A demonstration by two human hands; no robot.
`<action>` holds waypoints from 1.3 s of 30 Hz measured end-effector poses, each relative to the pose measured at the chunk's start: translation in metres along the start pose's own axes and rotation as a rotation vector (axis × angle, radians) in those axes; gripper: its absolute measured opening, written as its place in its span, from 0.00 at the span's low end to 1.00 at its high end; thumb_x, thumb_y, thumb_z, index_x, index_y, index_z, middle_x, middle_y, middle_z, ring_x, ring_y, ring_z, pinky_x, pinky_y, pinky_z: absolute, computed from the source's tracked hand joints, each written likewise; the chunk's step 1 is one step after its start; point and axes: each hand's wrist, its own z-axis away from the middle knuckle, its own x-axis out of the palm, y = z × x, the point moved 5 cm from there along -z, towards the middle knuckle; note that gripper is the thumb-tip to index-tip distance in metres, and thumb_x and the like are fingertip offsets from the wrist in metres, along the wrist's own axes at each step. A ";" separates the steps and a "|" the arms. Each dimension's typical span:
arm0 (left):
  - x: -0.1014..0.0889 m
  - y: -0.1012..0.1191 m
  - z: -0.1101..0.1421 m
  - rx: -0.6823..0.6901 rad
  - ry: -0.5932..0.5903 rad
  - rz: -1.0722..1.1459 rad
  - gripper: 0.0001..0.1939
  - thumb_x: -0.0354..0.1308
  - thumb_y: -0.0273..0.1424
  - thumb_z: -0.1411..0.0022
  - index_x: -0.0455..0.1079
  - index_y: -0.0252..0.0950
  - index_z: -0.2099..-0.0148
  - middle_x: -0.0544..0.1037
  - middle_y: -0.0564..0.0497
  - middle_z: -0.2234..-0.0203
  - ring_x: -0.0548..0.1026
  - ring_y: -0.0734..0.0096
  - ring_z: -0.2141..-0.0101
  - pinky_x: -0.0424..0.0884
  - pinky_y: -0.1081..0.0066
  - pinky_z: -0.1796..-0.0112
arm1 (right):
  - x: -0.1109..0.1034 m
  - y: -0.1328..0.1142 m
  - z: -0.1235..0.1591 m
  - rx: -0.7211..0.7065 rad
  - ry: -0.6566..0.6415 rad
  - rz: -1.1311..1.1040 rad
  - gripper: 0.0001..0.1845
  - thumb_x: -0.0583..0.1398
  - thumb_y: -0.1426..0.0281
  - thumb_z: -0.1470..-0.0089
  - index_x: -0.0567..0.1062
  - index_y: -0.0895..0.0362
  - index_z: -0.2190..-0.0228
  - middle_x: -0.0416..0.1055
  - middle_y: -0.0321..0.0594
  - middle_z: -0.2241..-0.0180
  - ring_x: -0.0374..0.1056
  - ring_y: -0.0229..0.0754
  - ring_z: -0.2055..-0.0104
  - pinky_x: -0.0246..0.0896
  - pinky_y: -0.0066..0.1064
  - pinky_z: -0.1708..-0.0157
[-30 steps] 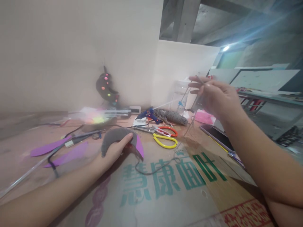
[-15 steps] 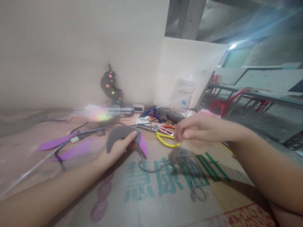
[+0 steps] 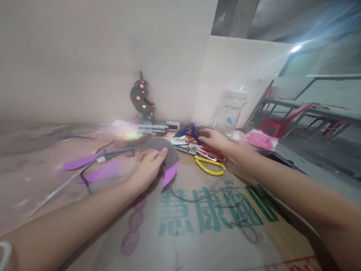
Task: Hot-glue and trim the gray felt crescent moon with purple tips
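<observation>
My left hand (image 3: 150, 165) grips a flat crescent (image 3: 160, 145) covered in grey yarn, its purple tip (image 3: 170, 174) bare. Grey yarn (image 3: 239, 205) trails from the crescent and lies in loose loops on the cardboard. At the back, my right hand (image 3: 213, 138) reaches to the handle end of a blue glue gun (image 3: 184, 131), fingertips at or against it and slightly apart. Just below that hand lie red-handled scissors (image 3: 216, 154) and a yellow-handled tool (image 3: 210, 167).
Purple crescent pieces (image 3: 81, 161) and a long thin rod (image 3: 60, 184) lie at left. Against the wall stands a dark crescent decorated with coloured dots (image 3: 138, 98). A clear bottle (image 3: 231, 113) and a pink packet (image 3: 261, 139) are at the right back. Printed cardboard (image 3: 158, 248) covers the front.
My right hand has let go of the grey yarn and moved back to the glue gun; the yarn has dropped onto the cardboard. My left hand still holds the crescent, now turned slightly.
</observation>
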 end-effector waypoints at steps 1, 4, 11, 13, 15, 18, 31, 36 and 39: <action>0.001 -0.001 -0.001 -0.005 -0.019 0.032 0.27 0.54 0.54 0.42 0.61 0.37 0.79 0.67 0.55 0.85 0.65 0.74 0.82 0.59 0.73 0.78 | 0.006 -0.002 -0.007 -0.004 -0.010 -0.012 0.22 0.59 0.65 0.42 0.72 0.61 0.48 0.73 0.49 0.46 0.71 0.46 0.49 0.64 0.33 0.49; 0.006 -0.006 -0.003 -0.035 -0.086 0.129 0.23 0.55 0.49 0.40 0.62 0.37 0.77 0.69 0.55 0.84 0.66 0.75 0.80 0.60 0.74 0.76 | 0.024 -0.010 -0.025 -0.005 -0.040 -0.028 0.19 0.63 0.63 0.45 0.76 0.61 0.54 0.77 0.47 0.54 0.74 0.47 0.54 0.66 0.33 0.53; 0.009 -0.005 -0.005 0.020 -0.133 0.098 0.22 0.55 0.47 0.39 0.62 0.36 0.77 0.70 0.55 0.82 0.66 0.76 0.80 0.59 0.74 0.75 | 0.027 -0.021 -0.033 0.067 0.071 -0.040 0.13 0.63 0.69 0.48 0.77 0.63 0.60 0.79 0.48 0.65 0.74 0.49 0.62 0.66 0.32 0.62; 0.009 -0.004 -0.004 0.037 -0.132 0.065 0.23 0.54 0.47 0.39 0.63 0.36 0.77 0.70 0.54 0.82 0.67 0.76 0.79 0.60 0.73 0.74 | 0.014 -0.028 -0.028 0.081 0.090 -0.076 0.13 0.61 0.67 0.45 0.77 0.63 0.60 0.79 0.47 0.68 0.74 0.47 0.65 0.66 0.30 0.66; 0.008 -0.003 -0.004 0.055 -0.119 0.024 0.23 0.54 0.48 0.38 0.64 0.36 0.77 0.70 0.54 0.81 0.68 0.75 0.78 0.61 0.73 0.72 | 0.000 -0.040 -0.021 0.076 0.095 -0.139 0.15 0.59 0.65 0.42 0.78 0.61 0.59 0.79 0.46 0.69 0.75 0.44 0.67 0.67 0.28 0.69; 0.004 -0.004 -0.006 0.072 -0.071 -0.024 0.23 0.55 0.49 0.39 0.64 0.36 0.76 0.71 0.54 0.81 0.69 0.73 0.76 0.62 0.72 0.71 | -0.018 -0.057 -0.005 0.045 0.112 -0.372 0.13 0.59 0.64 0.42 0.80 0.60 0.64 0.78 0.44 0.74 0.74 0.42 0.70 0.68 0.29 0.69; 0.009 -0.004 -0.005 0.052 -0.162 0.110 0.23 0.55 0.50 0.40 0.66 0.36 0.76 0.71 0.54 0.83 0.69 0.72 0.79 0.63 0.72 0.74 | -0.017 -0.078 0.101 -0.244 0.013 -0.390 0.08 0.62 0.62 0.46 0.77 0.54 0.69 0.78 0.39 0.68 0.74 0.43 0.67 0.71 0.33 0.66; 0.001 -0.013 -0.010 0.013 -0.032 0.138 0.21 0.57 0.48 0.41 0.67 0.36 0.76 0.74 0.53 0.81 0.71 0.70 0.77 0.65 0.72 0.72 | 0.000 -0.059 0.116 -0.250 -0.014 -0.296 0.11 0.61 0.59 0.44 0.74 0.54 0.68 0.76 0.39 0.68 0.73 0.45 0.65 0.69 0.36 0.63; -0.004 -0.014 -0.012 0.053 0.026 0.045 0.22 0.55 0.50 0.41 0.69 0.37 0.75 0.77 0.50 0.78 0.74 0.67 0.73 0.66 0.71 0.69 | 0.010 -0.057 0.122 -0.271 -0.077 -0.326 0.13 0.62 0.57 0.45 0.75 0.54 0.67 0.77 0.41 0.66 0.73 0.47 0.63 0.68 0.38 0.61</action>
